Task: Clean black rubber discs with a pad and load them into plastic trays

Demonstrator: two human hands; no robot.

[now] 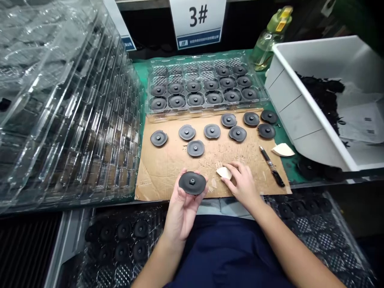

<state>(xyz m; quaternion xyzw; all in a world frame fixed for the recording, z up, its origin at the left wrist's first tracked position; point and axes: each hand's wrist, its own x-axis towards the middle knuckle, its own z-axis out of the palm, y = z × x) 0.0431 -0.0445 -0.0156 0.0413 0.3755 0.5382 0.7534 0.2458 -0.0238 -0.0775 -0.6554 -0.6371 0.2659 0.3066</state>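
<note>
My left hand (pixel 181 208) holds a round black disc part (pixel 192 183) by its edge, lifted just above the near rim of a brown cardboard sheet (pixel 168 168). My right hand (pixel 241 182) rests on the cardboard to the right of it, fingers closed on a small white wedge-shaped piece (pixel 224 172). Several more black discs (pixel 195 148) lie loose on the cardboard further out. Behind them a clear blister tray (pixel 207 86) has several discs seated in its pockets; its far-left pockets show no discs.
A tall stack of clear trays (pixel 66 100) fills the left. A white bin (pixel 318 100) with black scraps stands right. A black-handled knife (pixel 272 166) and another white wedge (pixel 283 150) lie on the cardboard's right side. Trays of discs (pixel 120 240) sit below the bench edge.
</note>
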